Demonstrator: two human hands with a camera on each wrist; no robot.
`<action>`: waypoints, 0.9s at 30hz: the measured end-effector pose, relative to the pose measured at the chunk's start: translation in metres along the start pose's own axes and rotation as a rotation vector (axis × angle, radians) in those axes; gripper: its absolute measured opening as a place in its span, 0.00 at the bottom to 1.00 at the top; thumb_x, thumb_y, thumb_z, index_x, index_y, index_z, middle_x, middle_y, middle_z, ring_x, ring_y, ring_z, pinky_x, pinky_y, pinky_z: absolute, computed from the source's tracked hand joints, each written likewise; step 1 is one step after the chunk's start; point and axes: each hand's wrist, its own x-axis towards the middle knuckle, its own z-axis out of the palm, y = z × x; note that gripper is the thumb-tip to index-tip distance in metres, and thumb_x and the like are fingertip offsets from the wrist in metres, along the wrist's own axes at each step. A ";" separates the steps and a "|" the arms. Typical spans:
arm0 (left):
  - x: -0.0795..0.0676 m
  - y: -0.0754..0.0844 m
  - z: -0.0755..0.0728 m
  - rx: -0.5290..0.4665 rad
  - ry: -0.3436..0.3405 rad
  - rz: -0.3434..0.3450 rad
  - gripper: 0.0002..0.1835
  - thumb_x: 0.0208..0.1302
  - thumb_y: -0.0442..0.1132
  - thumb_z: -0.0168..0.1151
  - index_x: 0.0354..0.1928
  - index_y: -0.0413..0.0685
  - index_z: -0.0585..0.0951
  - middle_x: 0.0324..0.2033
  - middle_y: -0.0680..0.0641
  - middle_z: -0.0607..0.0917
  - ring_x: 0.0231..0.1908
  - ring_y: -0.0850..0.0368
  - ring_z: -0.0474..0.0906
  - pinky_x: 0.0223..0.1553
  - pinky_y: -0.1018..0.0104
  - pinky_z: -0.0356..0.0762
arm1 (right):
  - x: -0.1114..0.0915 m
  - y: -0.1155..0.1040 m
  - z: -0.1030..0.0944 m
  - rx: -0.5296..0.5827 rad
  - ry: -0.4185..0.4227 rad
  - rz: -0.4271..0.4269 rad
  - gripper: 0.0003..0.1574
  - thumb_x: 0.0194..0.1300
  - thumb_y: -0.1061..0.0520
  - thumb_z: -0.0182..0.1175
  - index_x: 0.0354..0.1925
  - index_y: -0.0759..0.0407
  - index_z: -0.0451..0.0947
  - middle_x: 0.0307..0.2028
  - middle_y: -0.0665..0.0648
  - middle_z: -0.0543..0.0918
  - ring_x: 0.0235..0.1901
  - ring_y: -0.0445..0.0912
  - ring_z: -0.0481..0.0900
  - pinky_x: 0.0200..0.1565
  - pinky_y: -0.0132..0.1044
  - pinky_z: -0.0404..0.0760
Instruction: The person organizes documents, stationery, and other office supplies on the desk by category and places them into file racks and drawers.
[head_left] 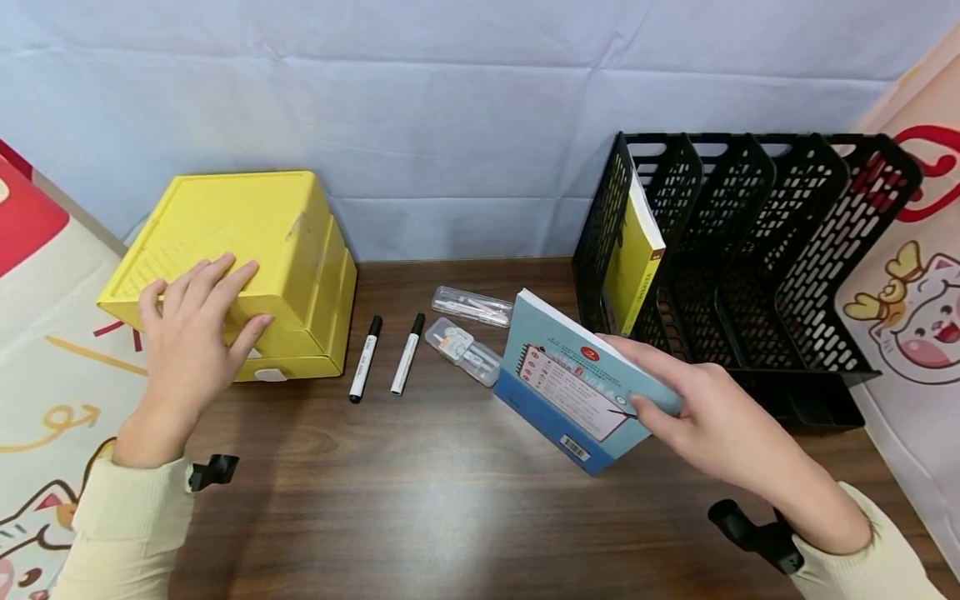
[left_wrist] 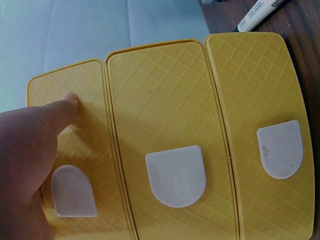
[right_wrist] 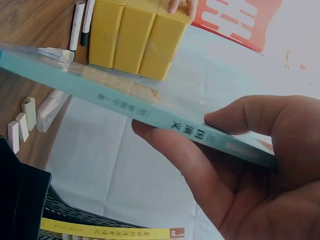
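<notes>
My left hand (head_left: 191, 321) rests on a yellow drawer box (head_left: 225, 221), its fingers spread over the top near the front edge. In the left wrist view the thumb lies against the front of the top drawer (left_wrist: 85, 135). My right hand (head_left: 712, 417) holds a light-blue book (head_left: 573, 383) up over the table, tilted, with its printed back cover towards the head camera. The right wrist view shows thumb and fingers pinching this book at its lettered spine (right_wrist: 140, 117). Right beside it stands a black file rack (head_left: 738, 250), with a yellow book (head_left: 636, 254) upright in its leftmost slot.
Two white markers with black caps lie side by side, the left marker (head_left: 365, 360) next to the drawer box. Two clear plastic cases, one of them a rounded case (head_left: 463, 352), lie left of the blue book. Small pale blocks (right_wrist: 22, 126) show in the right wrist view.
</notes>
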 end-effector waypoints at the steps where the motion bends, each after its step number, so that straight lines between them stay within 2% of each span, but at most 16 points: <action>1: 0.000 0.000 0.000 0.001 0.000 0.000 0.36 0.72 0.68 0.50 0.69 0.52 0.75 0.68 0.39 0.74 0.65 0.32 0.66 0.66 0.32 0.48 | 0.000 0.001 0.000 0.011 0.008 0.004 0.47 0.61 0.74 0.64 0.74 0.47 0.67 0.47 0.59 0.88 0.27 0.34 0.78 0.21 0.31 0.73; 3: 0.000 0.000 0.000 0.003 -0.005 -0.003 0.32 0.70 0.60 0.61 0.70 0.52 0.75 0.68 0.39 0.74 0.66 0.32 0.66 0.66 0.33 0.48 | 0.000 0.002 -0.002 0.037 0.023 0.017 0.46 0.62 0.73 0.65 0.73 0.46 0.68 0.48 0.60 0.88 0.25 0.34 0.78 0.18 0.30 0.71; 5: 0.000 0.001 0.000 0.006 -0.013 -0.006 0.33 0.64 0.49 0.69 0.70 0.52 0.75 0.68 0.39 0.73 0.66 0.33 0.66 0.66 0.33 0.47 | -0.001 0.002 -0.004 0.051 0.042 0.026 0.45 0.62 0.73 0.65 0.73 0.46 0.68 0.49 0.60 0.88 0.25 0.35 0.78 0.16 0.29 0.69; 8: 0.000 0.001 0.000 0.009 -0.024 -0.013 0.36 0.57 0.41 0.74 0.70 0.52 0.75 0.69 0.39 0.73 0.66 0.33 0.66 0.66 0.33 0.47 | -0.002 0.003 -0.009 0.066 0.067 0.032 0.45 0.62 0.73 0.65 0.73 0.47 0.69 0.50 0.60 0.87 0.27 0.35 0.80 0.16 0.26 0.70; 13: -0.001 0.000 0.000 0.001 -0.021 -0.011 0.36 0.57 0.41 0.74 0.70 0.52 0.75 0.68 0.39 0.73 0.66 0.32 0.66 0.65 0.33 0.47 | -0.005 0.005 -0.021 0.056 0.121 0.038 0.46 0.59 0.75 0.67 0.71 0.48 0.71 0.50 0.61 0.87 0.34 0.34 0.83 0.18 0.27 0.75; 17: -0.002 0.000 0.000 -0.002 -0.019 -0.010 0.36 0.57 0.41 0.73 0.70 0.52 0.75 0.68 0.39 0.73 0.66 0.33 0.66 0.66 0.33 0.47 | -0.012 0.009 -0.035 0.026 0.171 0.087 0.46 0.58 0.74 0.68 0.70 0.47 0.73 0.50 0.59 0.87 0.33 0.32 0.82 0.17 0.28 0.73; 22: -0.002 0.001 0.000 0.004 -0.034 -0.025 0.36 0.57 0.40 0.75 0.70 0.52 0.75 0.68 0.39 0.73 0.66 0.33 0.65 0.66 0.33 0.46 | -0.022 0.016 -0.056 -0.002 0.225 0.193 0.45 0.59 0.73 0.69 0.70 0.45 0.74 0.49 0.33 0.83 0.32 0.28 0.82 0.19 0.25 0.74; 24: -0.002 0.000 -0.001 0.005 -0.038 -0.029 0.37 0.57 0.39 0.75 0.70 0.52 0.75 0.69 0.39 0.73 0.66 0.33 0.65 0.66 0.33 0.46 | -0.026 0.020 -0.064 -0.001 0.257 0.198 0.46 0.58 0.75 0.68 0.70 0.47 0.73 0.48 0.25 0.79 0.34 0.25 0.81 0.23 0.22 0.76; 27: -0.002 0.000 -0.001 0.002 -0.033 -0.027 0.37 0.57 0.40 0.75 0.70 0.52 0.75 0.69 0.39 0.73 0.66 0.33 0.66 0.67 0.34 0.46 | -0.032 0.031 -0.075 0.038 0.301 0.164 0.48 0.57 0.80 0.64 0.72 0.52 0.71 0.52 0.28 0.79 0.41 0.24 0.81 0.32 0.18 0.77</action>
